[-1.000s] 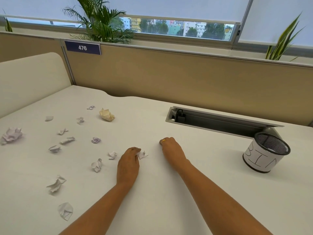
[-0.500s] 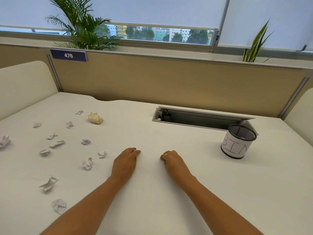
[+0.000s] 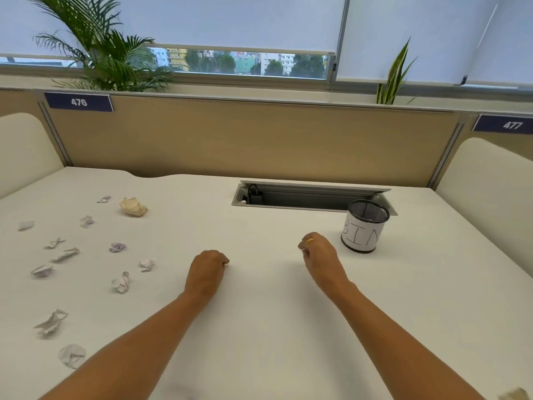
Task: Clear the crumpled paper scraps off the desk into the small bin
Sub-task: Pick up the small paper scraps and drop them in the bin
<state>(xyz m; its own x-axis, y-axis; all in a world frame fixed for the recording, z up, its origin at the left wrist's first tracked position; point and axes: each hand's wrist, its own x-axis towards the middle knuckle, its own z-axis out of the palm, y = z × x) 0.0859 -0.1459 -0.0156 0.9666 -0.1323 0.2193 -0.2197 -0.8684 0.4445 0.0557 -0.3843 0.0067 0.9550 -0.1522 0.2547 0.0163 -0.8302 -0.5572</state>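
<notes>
White paper scraps (image 3: pixel 120 282) are lying left on the surface (image 3: pixel 259 327). Left hand (image 3: pixel 207 271) and right hand (image 3: pixel 320 255) are curling under, contents unclear; the right, near the bin (image 3: pixel 360 236), likely needs reaching over it.

The broad white desk top (image 3: pixel 274 327) looks smooth and matt, like laminate. The small crumpled white paper scraps (image 3: pixel 121 282) on it are creased and dull, as is the bigger cream crumpled paper ball (image 3: pixel 133 207). The small round black bin (image 3: pixel 360 238) is fine metal mesh in a matt white paper sleeve, the long grey cable tray (image 3: pixel 305 196) looks like smooth, faintly shiny metal, and the tan partition panel (image 3: pixel 245 140) is matt and even.
</notes>
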